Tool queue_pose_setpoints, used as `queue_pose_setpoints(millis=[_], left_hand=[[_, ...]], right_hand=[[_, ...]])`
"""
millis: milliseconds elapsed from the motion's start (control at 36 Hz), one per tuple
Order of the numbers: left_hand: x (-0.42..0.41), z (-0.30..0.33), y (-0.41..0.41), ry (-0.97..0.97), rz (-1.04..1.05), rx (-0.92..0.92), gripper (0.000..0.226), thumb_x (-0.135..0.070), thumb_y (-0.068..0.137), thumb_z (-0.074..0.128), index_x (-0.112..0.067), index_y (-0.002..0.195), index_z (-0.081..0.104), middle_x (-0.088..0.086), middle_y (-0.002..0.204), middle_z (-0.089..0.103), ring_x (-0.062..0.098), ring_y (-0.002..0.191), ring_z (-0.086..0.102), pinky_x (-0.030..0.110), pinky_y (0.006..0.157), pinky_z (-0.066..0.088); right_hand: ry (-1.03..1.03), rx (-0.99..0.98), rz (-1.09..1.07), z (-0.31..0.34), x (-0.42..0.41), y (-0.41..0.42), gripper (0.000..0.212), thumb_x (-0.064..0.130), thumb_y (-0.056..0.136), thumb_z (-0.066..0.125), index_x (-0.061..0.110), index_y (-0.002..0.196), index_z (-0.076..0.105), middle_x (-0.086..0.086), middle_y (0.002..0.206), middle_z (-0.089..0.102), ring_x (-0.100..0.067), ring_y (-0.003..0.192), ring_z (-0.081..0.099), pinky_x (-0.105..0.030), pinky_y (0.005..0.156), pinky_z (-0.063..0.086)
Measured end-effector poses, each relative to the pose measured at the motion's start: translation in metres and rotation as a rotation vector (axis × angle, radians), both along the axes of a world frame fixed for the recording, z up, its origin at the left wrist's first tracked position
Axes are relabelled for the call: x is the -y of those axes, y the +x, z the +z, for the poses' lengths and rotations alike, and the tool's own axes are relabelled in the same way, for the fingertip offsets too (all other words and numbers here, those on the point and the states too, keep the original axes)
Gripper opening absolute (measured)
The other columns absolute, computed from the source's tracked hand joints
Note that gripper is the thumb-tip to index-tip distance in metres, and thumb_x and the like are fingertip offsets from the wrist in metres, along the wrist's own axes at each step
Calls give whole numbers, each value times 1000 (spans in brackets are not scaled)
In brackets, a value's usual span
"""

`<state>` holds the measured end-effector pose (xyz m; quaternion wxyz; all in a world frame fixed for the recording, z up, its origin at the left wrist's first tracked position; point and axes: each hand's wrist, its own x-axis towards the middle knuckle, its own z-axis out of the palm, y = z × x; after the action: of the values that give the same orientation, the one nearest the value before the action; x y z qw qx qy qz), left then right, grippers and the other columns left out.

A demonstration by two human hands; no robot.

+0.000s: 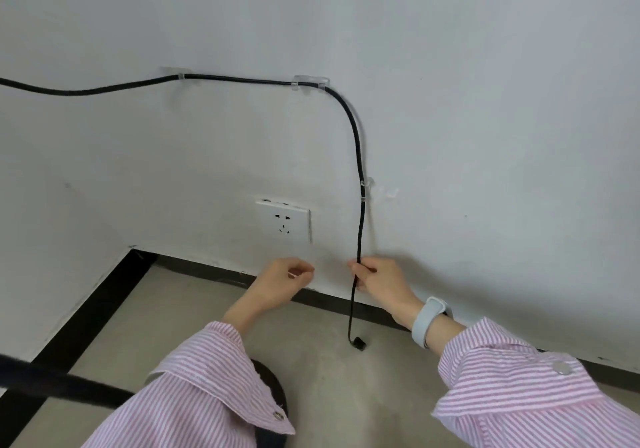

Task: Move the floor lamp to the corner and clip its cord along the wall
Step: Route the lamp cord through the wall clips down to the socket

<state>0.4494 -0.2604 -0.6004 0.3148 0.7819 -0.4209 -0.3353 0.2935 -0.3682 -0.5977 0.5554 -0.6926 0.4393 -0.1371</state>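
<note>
A black lamp cord [356,142] runs along the white wall from the left, through two clear clips [310,82] up high and a third clear clip [365,189] lower down, then hangs straight to the floor. Its black plug [358,342] dangles just above the concrete floor. My right hand [379,279] is closed around the hanging cord below the lowest clip. My left hand [282,279] hovers beside it with fingers pinched together; something small may sit between them, too small to tell. The lamp's dark pole [62,383] and round base [273,388] show at the bottom left.
A white wall socket [284,222] sits left of the hanging cord, with nothing plugged in. A black skirting board [194,267] lines the wall and turns at the corner on the left. My pink striped sleeves fill the lower frame.
</note>
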Motion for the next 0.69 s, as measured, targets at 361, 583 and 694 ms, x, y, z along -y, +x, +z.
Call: queue_pose_setpoints(millis=[361,583,694], left_hand=[[-15,-46,-17,9,-200,-320,19,-15,95,45,-17,89,63,3,98,69,4,95,63,8,85,42],[-39,-60,17,-8,-18,-183,15,-23,92,52,-23,101,64,-5,99,63,8,92,62,18,85,45],[-24,-62,-3,25,-159,-215,41,-26,94,47,-24,135,41,-9,128,40,3,119,39,20,102,29]], right_hand=[[411,458,-331,10,-1,17,13,7,90,52,6,82,63,-10,71,61,-21,67,64,-31,67,60],[403,495,-394,-5,1,8,17,6,92,49,4,81,62,-12,74,60,-23,73,63,-24,64,60],[456,536,-372,-3,-2,16,20,6,93,46,3,80,61,-12,75,60,-22,73,64,-25,63,60]])
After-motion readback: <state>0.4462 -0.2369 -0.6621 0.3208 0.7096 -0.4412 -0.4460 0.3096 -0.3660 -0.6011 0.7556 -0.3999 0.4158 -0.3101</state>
